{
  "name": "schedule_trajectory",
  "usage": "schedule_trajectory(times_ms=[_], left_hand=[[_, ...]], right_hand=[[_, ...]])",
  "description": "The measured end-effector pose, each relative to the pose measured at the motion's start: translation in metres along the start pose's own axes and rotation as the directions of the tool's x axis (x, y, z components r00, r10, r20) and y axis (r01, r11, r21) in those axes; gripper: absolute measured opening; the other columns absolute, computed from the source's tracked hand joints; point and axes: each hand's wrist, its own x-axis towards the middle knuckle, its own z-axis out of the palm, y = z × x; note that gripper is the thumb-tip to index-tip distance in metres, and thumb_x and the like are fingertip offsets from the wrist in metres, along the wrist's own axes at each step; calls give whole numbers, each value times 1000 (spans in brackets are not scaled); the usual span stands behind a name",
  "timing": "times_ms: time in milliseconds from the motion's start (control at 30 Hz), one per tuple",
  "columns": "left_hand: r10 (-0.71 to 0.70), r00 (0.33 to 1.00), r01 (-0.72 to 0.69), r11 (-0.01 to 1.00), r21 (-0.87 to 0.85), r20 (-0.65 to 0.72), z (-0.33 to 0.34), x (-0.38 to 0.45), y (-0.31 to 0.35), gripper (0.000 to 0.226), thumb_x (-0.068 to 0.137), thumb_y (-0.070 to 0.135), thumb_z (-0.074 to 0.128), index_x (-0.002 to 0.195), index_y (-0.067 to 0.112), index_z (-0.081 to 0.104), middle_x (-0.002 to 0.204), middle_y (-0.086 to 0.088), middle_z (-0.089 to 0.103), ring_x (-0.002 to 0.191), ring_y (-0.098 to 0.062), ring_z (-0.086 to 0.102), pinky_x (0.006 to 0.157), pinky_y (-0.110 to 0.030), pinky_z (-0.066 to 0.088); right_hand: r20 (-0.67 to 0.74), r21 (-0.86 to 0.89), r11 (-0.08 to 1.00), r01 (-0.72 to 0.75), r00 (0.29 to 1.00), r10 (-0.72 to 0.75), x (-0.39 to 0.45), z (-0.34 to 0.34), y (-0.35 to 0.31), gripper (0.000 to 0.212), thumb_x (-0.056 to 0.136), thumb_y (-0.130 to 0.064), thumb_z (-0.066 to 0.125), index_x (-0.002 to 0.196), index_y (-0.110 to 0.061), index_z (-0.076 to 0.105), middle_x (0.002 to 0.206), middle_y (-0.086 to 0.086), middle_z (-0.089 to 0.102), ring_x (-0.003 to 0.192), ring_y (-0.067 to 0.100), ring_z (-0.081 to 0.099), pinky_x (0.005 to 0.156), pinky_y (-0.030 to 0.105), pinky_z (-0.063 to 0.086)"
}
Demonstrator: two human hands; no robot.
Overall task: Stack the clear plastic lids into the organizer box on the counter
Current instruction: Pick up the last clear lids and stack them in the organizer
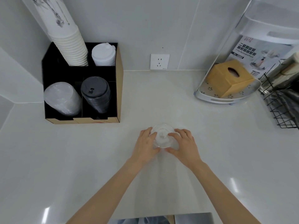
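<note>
A small stack of clear plastic lids [162, 136] rests on the white counter in the middle of the view. My left hand [146, 143] cups its left side and my right hand [182, 143] cups its right side, fingers curled around the rim. The organizer box [119, 88], black inside with tan walls, stands at the back left against the wall. Its front-left compartment holds a leaning stack of clear lids [62, 98].
The box also holds black lids [96, 94], white lids [103, 54] and a tall stack of paper cups [68, 38]. A wall socket [159, 61] is behind. A tissue box [229, 77] on a corner shelf and a black wire rack [281, 109] stand at the right.
</note>
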Motion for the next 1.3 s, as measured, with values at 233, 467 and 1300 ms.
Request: schedule_trajectory(times_ms=[233, 467, 1300], left_hand=[[49, 992, -47, 999, 14, -119, -46, -4, -13, 60, 71, 21, 73, 122, 4, 47, 140, -18, 38, 125, -34, 36, 107, -39, 33], [69, 970, -60, 997, 46, -233, -90, -16, -45, 61, 69, 23, 75, 121, 6, 49, 138, -17, 42, 122, -34, 40, 105, -40, 35], [166, 755, -109, 986, 129, -634, -238, -39, -191, 25, 77, 2, 61, 102, 5, 62, 119, -19, 61, 102, -18, 44, 94, -23, 35]], right_hand=[[-84, 25, 996, 86, 993, -84, 19, -10, -40, 53, 68, -36, 76, 114, -19, 56, 129, 9, 53, 122, 31, 39, 97, 41, 36], [-123, 24, 981, 193, 974, -188, 36, -8, -92, 52, 67, -35, 78, 112, -19, 58, 127, 10, 54, 120, 32, 40, 97, 43, 39], [-130, 204, 889, 410, 911, -391, 114, 39, -283, 48, 70, -37, 75, 111, -17, 59, 120, 6, 55, 115, 23, 40, 95, 28, 32]])
